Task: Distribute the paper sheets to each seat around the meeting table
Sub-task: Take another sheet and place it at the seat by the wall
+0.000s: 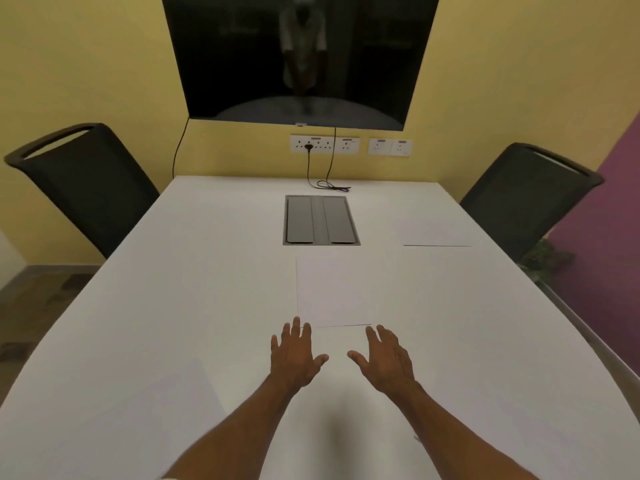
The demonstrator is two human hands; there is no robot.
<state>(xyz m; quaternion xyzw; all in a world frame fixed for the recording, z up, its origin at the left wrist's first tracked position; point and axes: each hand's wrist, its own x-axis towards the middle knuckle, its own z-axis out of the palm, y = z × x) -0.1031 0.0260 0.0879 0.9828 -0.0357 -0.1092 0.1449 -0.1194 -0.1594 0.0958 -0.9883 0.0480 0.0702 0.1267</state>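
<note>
We are looking at a white paper sheet (334,291) lying flat in the middle of the frame on a white meeting table (194,271), its near edge just beyond our fingertips. A second sheet (437,233) is lying right of centre, near the table's right edge in front of the right chair (519,202). A faint pale rectangle in the lower left of the frame may be a third sheet, though we cannot tell for sure.

Our left hand (296,356) and right hand (384,358) are reaching forward in the lower centre, palms down, fingers spread wide, holding nothing. The fingertips appear to be at or just touching the sheet's near edge.

Beyond the sheet, a grey cable hatch (320,220) is sitting in the tabletop, a dark screen (298,57) is hanging at the top of the frame, and the left chair (83,181) is standing in the upper left.

We are judging the step as taking up or sliding the central sheet. To do it well, we are advising light, even pressure with both hands, so the thin paper is moving squarely and not creasing.
</note>
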